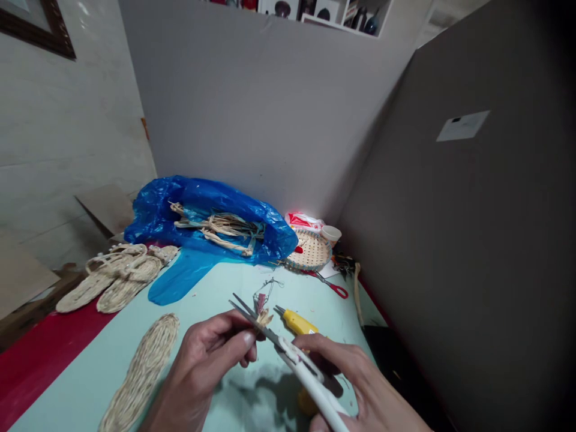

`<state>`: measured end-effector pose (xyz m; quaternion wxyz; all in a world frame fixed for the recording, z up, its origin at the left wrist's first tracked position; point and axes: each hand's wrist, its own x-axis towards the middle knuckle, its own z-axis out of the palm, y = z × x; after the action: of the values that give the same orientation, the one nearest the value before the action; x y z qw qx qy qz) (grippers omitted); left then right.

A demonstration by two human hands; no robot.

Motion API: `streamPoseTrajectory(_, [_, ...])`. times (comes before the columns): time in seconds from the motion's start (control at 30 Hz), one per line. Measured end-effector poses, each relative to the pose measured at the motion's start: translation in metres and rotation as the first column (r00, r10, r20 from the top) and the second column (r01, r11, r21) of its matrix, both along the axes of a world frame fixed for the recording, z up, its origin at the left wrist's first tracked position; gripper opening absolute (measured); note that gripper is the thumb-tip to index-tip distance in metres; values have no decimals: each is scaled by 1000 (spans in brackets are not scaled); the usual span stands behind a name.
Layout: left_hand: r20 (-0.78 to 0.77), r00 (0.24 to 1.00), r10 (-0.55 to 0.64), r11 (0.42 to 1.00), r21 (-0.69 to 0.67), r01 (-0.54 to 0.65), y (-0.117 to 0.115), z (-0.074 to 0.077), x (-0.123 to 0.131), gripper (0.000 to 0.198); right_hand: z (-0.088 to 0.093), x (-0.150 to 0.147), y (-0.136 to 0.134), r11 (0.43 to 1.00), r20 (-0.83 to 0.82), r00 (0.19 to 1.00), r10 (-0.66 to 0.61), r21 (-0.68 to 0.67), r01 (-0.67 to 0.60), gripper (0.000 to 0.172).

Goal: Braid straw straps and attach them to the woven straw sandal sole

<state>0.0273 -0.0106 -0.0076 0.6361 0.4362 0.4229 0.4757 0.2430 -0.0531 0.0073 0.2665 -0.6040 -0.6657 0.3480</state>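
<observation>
My right hand (355,384) grips white-handled scissors (288,354), their blades open and pointing up-left. Between the blades sits a small straw piece (263,316) with a reddish bit, pinched by the fingers of my left hand (211,354). Both hands hover low over the pale green table mat (211,288). A yellow-handled tool (297,323) lies just behind my right hand. A woven straw sole (144,369) lies flat to the left of my left hand.
A blue plastic bag (202,210) holding straw bundles lies at the back. A pair of straw sandals (112,279) rests at the left on red cloth. A small woven tray (310,251), a paper cup (331,234) and red-handled scissors (330,285) sit near grey partition walls.
</observation>
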Motion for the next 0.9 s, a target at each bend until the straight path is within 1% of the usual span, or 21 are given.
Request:
streamPoseTrajectory(0.1, [6, 1000, 10, 1000, -13, -10, 0, -1, 0, 14, -1, 0, 1, 1000, -14, 1000, 15, -10, -15, 55])
streamPoseTrajectory(0.27, [-1, 1000, 8, 1000, -30, -8, 1, -2, -1, 15, 0, -2, 1, 998, -40, 998, 54, 25, -53, 46])
streamPoseTrajectory(0.37, [-1, 1000, -3, 1000, -26, 3, 2, -3, -1, 15, 1, -2, 2, 997, -20, 997, 76, 12, -75, 47])
streamPoseTrajectory(0.57, [8, 1000, -13, 1000, -19, 13, 2, -4, -2, 14, 3, -4, 3, 994, 22, 994, 108, 21, -108, 35])
streamPoseTrajectory(0.8, [8, 1000, 5, 1000, -5, -5, 3, -2, 0, 14, 5, -5, 4, 995, 22, 995, 101, -23, -100, 36])
streamPoseTrajectory(0.9, [24, 999, 26, 1000, -8, -26, 1, 3, 1, 14, 2, -3, 3, 995, 15, 996, 89, -53, -88, 44])
